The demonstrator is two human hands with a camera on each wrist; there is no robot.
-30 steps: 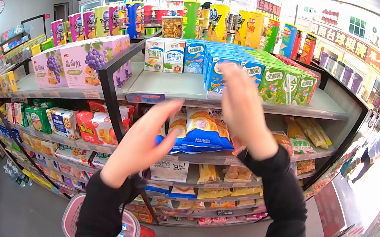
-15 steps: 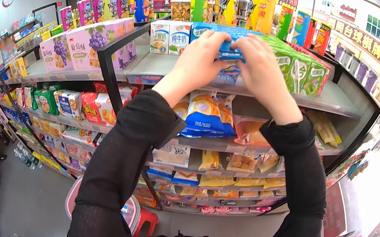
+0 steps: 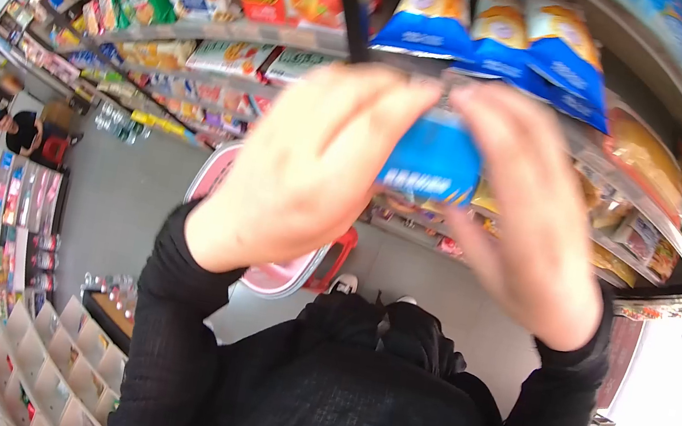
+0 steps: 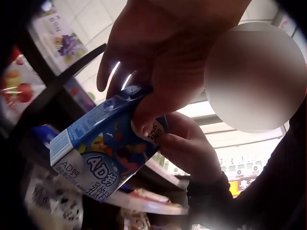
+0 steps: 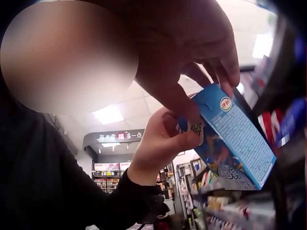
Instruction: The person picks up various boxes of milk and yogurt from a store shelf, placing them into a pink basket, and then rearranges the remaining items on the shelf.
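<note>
A blue drink carton point(image 3: 433, 161) is between my two hands, held in front of the shelves. My left hand point(image 3: 314, 159) grips it from the left, its thumb lying on the printed front in the left wrist view. My right hand point(image 3: 531, 209) holds the opposite side; the right wrist view shows thumb and fingertips at the top of the carton point(image 5: 240, 139). Large lettering marks the front of the carton point(image 4: 108, 148), whose end with the barcode points down and away from both hands. Motion blurs the hands in the head view.
Blue and white snack bags point(image 3: 501, 37) fill the shelf just beyond the hands. Below on the floor are a pink basket point(image 3: 280, 281) and a red stool point(image 3: 340, 258). A black shelf post point(image 3: 351, 3) rises behind the left hand. A person point(image 3: 22, 133) sits far left.
Both hands closed in on the blue cartons on the top shelf, took one, and brought it back toward the body. The head view has tilted down.
</note>
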